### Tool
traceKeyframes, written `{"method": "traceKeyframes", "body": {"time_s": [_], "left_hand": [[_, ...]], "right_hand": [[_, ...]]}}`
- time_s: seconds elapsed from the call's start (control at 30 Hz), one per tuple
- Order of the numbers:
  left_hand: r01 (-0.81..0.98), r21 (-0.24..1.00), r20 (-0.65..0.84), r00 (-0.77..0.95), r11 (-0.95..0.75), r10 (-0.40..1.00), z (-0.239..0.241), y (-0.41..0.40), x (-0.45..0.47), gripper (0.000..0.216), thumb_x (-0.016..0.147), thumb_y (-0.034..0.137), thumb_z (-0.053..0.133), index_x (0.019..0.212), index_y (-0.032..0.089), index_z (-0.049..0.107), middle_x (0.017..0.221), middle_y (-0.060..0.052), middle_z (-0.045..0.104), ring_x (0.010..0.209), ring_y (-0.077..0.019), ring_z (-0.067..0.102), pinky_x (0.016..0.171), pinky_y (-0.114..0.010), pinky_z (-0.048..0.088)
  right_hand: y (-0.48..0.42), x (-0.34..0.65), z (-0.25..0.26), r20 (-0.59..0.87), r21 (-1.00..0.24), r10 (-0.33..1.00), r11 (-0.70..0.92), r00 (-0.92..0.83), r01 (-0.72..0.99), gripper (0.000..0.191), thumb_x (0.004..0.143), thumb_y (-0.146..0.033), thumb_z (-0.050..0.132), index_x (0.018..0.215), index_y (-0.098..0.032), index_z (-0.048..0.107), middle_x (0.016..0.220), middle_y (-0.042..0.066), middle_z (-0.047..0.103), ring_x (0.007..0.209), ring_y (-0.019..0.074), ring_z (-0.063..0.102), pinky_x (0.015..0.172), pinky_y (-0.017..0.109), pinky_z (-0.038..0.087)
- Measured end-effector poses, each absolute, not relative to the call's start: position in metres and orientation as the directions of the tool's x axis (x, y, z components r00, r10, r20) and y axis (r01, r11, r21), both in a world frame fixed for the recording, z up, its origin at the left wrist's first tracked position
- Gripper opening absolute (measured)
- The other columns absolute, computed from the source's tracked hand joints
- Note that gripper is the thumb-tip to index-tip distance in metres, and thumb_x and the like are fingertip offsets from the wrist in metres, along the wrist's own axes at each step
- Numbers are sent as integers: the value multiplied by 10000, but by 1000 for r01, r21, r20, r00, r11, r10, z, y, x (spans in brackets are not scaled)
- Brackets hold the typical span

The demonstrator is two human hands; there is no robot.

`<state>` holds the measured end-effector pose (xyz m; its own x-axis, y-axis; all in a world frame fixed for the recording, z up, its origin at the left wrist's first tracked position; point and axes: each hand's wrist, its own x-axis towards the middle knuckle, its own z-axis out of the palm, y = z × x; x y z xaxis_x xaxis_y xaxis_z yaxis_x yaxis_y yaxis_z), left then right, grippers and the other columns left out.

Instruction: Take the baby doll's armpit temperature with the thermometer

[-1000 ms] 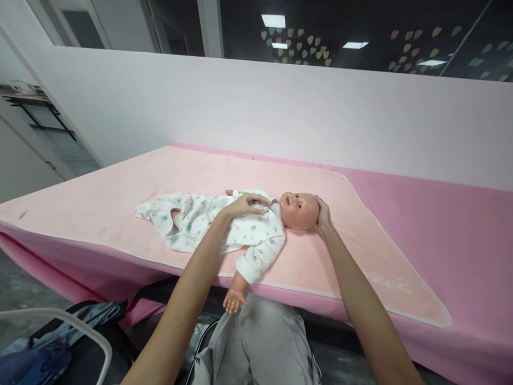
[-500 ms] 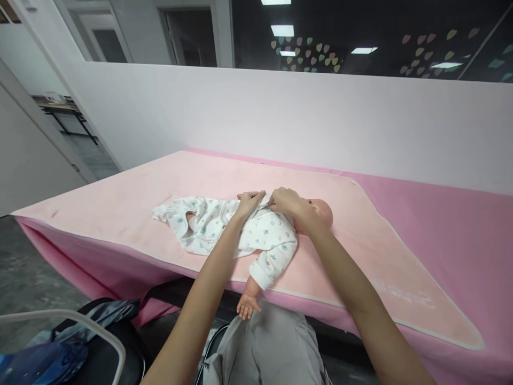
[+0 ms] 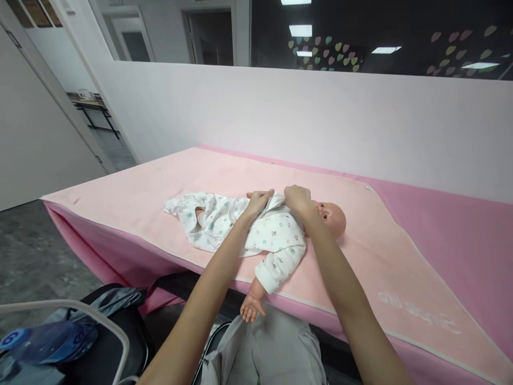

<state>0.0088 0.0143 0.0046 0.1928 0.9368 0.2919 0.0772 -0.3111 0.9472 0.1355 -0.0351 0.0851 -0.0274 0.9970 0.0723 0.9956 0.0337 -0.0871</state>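
Observation:
A baby doll (image 3: 332, 218) lies on its back on a light pink blanket (image 3: 168, 187), head to the right. It wears a white printed romper (image 3: 276, 235). One doll arm (image 3: 253, 302) hangs over the near edge of the table. My left hand (image 3: 259, 201) pinches the romper's cloth at the doll's chest. My right hand (image 3: 298, 200) is closed on the cloth at the collar, just beside the left hand and partly covering the doll's chin.
The blanket covers a table with a darker pink cover (image 3: 449, 224) against a white wall. At the lower left stands a cart with a white rail (image 3: 92, 315) holding a dark bag and blue packets (image 3: 52, 342). An open doorway lies at far left.
My right hand left the doll's head and came to the romper's collar beside my left hand. The view has drifted left, so the doll sits further right in the picture.

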Motion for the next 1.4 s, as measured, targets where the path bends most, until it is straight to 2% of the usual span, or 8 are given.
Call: {"method": "traceKeyframes", "body": {"time_s": [0.2,0.33,0.43,0.53,0.67,0.77,1.0,1.4], "left_hand": [[39,930,339,288,-365,896,11,4,9,460,741,495,583,449,150,504,423,38,331,478,-85,320,533,-240,272],[-7,924,331,517,-383,789,13,1,10,375,748,462,599,583,140,694,536,-35,580,614,-146,531,653,-256,395],[-55,926,333,584,-373,740,13,3,10,336,736,431,630,588,140,710,672,-81,662,753,-179,593,752,-266,421],[-223,930,365,491,-291,791,11,8,9,266,690,408,690,662,145,718,682,-62,659,732,-152,595,721,-250,436],[-532,826,382,285,-186,879,9,11,8,301,598,384,771,763,141,706,630,-22,628,600,-110,570,654,-249,448],[-619,774,364,262,-134,894,10,11,7,265,575,334,794,681,126,668,642,-29,633,608,-116,589,674,-264,463],[-760,650,317,283,10,905,8,14,3,237,586,291,792,758,188,666,588,30,597,582,-91,575,608,-228,470],[-588,808,263,317,-29,911,15,7,6,372,557,233,793,898,149,671,695,-2,611,589,-80,562,577,-216,452]], "right_hand": [[-60,166,119,88,15,996,13,-14,1000,274,719,-14,535,940,-108,668,900,176,677,901,272,643,681,300,475],[-83,203,141,217,-202,976,64,-20,977,198,702,-36,563,784,-151,702,877,114,697,828,221,647,676,268,461],[-95,219,150,335,-415,942,160,-13,896,170,728,-89,572,784,-165,714,896,75,702,869,202,637,729,264,475],[-99,221,152,389,-570,921,267,-32,777,166,742,-140,584,841,-165,714,905,64,701,882,190,635,760,278,496],[-96,213,149,403,-658,904,396,-145,640,256,746,-167,605,989,-177,683,908,64,699,887,182,639,798,305,500],[-92,207,145,364,-678,913,396,-185,620,270,749,-179,612,1012,-183,672,901,69,699,877,188,642,777,313,502],[-88,208,143,271,-663,947,313,-172,680,278,731,-151,626,1004,-183,672,819,64,705,814,189,643,730,298,498],[-94,213,146,186,-615,963,270,-196,740,298,773,-158,580,1060,-204,645,833,53,708,811,178,656,704,264,493]]}}
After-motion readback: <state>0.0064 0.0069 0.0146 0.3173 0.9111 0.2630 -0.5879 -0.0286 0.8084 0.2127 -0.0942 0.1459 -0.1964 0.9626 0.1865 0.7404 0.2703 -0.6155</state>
